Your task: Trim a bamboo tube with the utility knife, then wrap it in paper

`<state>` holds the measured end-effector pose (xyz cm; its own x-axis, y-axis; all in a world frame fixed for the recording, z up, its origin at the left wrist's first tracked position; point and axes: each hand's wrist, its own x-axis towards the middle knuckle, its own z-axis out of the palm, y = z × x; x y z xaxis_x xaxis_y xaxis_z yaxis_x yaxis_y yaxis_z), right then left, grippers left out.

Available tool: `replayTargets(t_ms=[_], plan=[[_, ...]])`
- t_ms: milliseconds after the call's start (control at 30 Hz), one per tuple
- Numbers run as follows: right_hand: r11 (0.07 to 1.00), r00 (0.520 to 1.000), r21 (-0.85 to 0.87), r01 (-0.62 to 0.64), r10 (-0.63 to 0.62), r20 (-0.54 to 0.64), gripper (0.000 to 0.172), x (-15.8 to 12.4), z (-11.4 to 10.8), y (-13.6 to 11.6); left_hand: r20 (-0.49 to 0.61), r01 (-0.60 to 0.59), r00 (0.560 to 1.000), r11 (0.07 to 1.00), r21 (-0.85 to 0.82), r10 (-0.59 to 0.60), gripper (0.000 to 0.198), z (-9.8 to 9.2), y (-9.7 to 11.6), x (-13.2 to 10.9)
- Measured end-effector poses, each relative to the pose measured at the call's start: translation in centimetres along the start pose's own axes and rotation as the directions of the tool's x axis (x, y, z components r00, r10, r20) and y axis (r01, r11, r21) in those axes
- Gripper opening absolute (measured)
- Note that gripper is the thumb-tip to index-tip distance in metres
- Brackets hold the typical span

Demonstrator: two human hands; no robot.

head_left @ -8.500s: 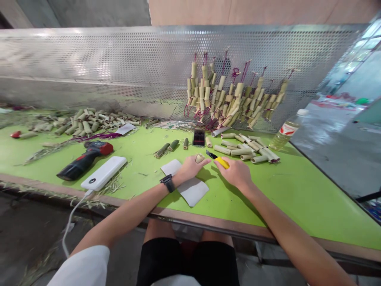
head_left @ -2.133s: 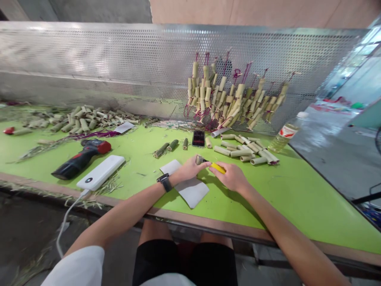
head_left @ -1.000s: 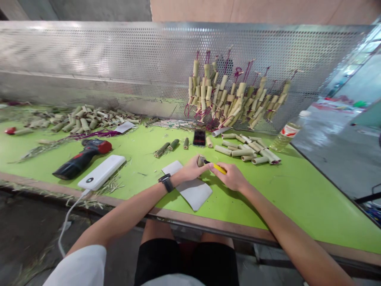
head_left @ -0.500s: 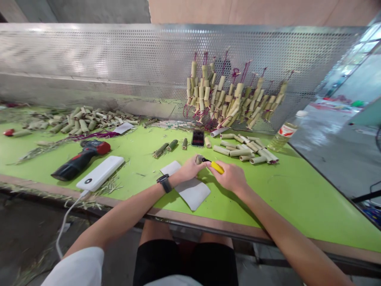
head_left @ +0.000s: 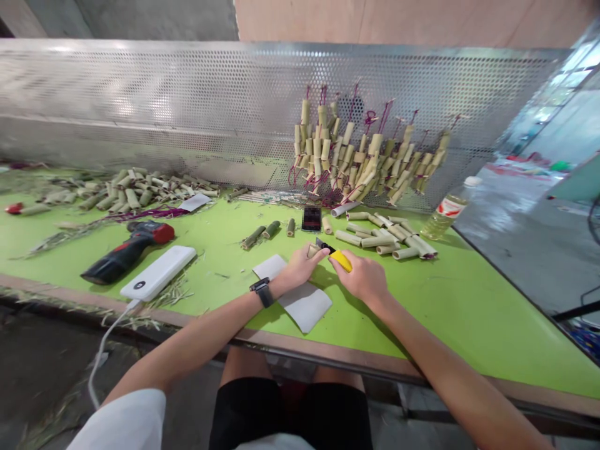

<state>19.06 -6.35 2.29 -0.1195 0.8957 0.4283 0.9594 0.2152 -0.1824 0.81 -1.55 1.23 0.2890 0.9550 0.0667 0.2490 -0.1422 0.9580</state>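
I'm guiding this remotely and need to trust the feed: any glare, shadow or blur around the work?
Head view: pale glare patches on the perforated metal panel; head view: a soft shadow on the green table beneath the right hand; head view: the left end of the tube pile looks smeared, but the yellow knife is readable.

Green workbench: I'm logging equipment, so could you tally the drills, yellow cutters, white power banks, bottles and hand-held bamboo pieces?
Drill: 1
Yellow cutter: 1
White power bank: 1
Bottle: 1
Hand-held bamboo piece: 1
Total: 5
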Motion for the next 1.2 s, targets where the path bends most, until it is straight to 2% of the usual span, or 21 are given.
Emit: replayTargets(t_ms=[167, 333, 633, 767, 967, 1200], plan=[[0.998, 1.0, 0.057, 0.001, -0.002, 0.028, 0.056, 0.4, 0.3, 1.1, 0.049, -0.002, 0.999, 0.988, -0.152, 0.01, 0.05, -0.4, 0.2, 0.1], [0.99, 0.997, 0.143, 0.012, -0.023, 0.08, 0.056, 0.5, 0.4, 1.4, 0.1, 0.119, 0.99, 0.956, -0.268, -0.095, 0.054, -0.5, 1.0, -0.2], [0.971, 0.992, 0.237, 0.028, -0.056, 0.115, 0.06, 0.5, 0.3, 1.3, 0.164, 0.128, 0.983, 0.955, -0.266, -0.086, 0.053, -0.7, 1.1, -0.2], [0.976, 0.996, 0.218, 0.014, -0.033, 0.085, 0.059, 0.5, 0.1, 1.1, 0.152, 0.12, 0.985, 0.953, -0.279, -0.079, 0.054, -0.7, 0.9, -0.1], [0.969, 0.981, 0.247, 0.024, -0.07, 0.179, 0.053, 0.4, 0.1, 1.0, 0.129, 0.085, 0.99, 0.962, -0.26, -0.053, 0.051, -0.5, 0.4, 0.0], [0.962, 0.974, 0.273, 0.017, -0.078, 0.213, 0.05, 0.4, 0.2, 1.2, 0.162, 0.068, 0.987, 0.952, -0.299, -0.02, 0.052, -0.4, 0.1, -0.1]])
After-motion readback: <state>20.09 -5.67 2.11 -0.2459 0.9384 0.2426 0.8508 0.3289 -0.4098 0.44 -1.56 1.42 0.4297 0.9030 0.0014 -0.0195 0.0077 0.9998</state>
